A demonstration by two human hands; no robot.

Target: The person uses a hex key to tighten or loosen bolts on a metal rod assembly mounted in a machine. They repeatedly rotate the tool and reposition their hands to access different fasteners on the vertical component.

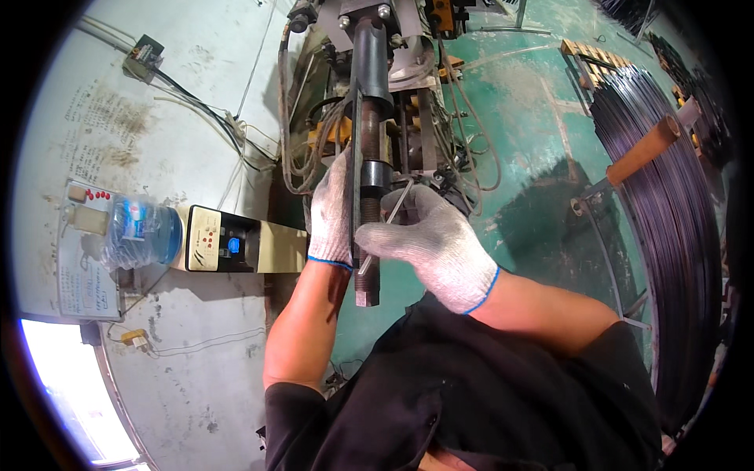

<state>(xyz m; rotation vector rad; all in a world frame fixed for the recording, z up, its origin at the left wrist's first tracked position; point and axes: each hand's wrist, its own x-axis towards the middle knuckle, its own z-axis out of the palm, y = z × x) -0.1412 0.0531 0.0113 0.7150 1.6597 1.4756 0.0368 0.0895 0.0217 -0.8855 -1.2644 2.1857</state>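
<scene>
Right hand (440, 239) nearly closed on thin silvery metal rod (400, 201), slanting across dark threaded steel shaft (367, 289) left of hand. Left hand (331, 213), farther from rod, beside flat dark metal bar (356, 149); fingers hidden, grip undetermined.

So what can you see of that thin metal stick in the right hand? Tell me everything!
The thin stick looks straight, silvery and metal. It slants, its upper end leaning right, its lower end in front of the threaded bar; whether they touch, I can't tell. The gloved right hand holds it, thumb covering its middle, both ends showing.
</scene>
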